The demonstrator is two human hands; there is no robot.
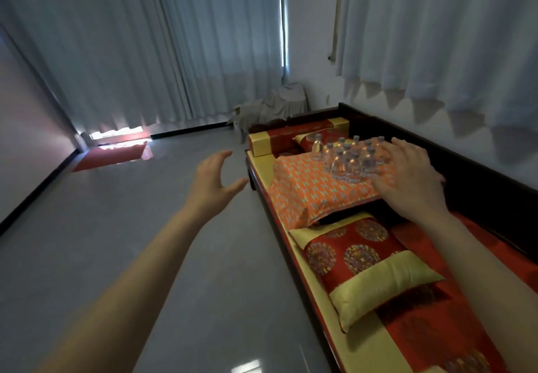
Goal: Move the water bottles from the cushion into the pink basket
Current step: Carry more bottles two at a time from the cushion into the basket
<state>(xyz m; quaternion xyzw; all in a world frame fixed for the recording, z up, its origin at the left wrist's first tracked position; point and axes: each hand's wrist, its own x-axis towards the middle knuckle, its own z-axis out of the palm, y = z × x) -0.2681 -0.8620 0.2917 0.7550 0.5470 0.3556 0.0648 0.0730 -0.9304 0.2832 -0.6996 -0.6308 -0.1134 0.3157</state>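
Both hands empty, fingers spread: left (214,177) over floor, right (407,179) just beside water bottles (348,157) on orange cushion (305,192).

**Both arms reaching forward, hands open**

The left hand (214,179) is hanging in the air with its fingers spread and slightly curled, thumb apart, palm facing right. The right hand (407,182) is stretching forward palm down, fingers splayed wide. Both forearms are bare and extended from the lower edge of view.
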